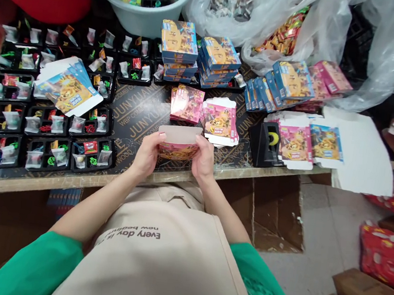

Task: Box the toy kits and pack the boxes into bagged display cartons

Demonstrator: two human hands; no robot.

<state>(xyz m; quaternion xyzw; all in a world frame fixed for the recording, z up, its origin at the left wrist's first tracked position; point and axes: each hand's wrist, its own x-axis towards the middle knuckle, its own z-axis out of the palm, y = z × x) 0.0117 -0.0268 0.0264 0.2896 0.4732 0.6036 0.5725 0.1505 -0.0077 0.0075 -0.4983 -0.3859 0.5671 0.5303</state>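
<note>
Between my two hands is a pink carton (178,151), its pale inner flap standing up along the far side. My left hand (148,153) grips its left end, the thumb on the upper edge. At the other end my right hand (203,157) pinches the carton the same way. Just beyond it lie closed pink boxes (187,103) in a small stack. A pile of flat pink cartons (220,120) rests close to my right hand. The carton's underside and most of my fingers are hidden.
Black compartment trays (90,153) with small wrapped items cover the left, with flat blue cartons (70,86) on top. Stacked blue boxes (179,43) stand behind. A black tape dispenser (264,144) is at right. Buckets (149,15) and plastic bags (231,24) line the back.
</note>
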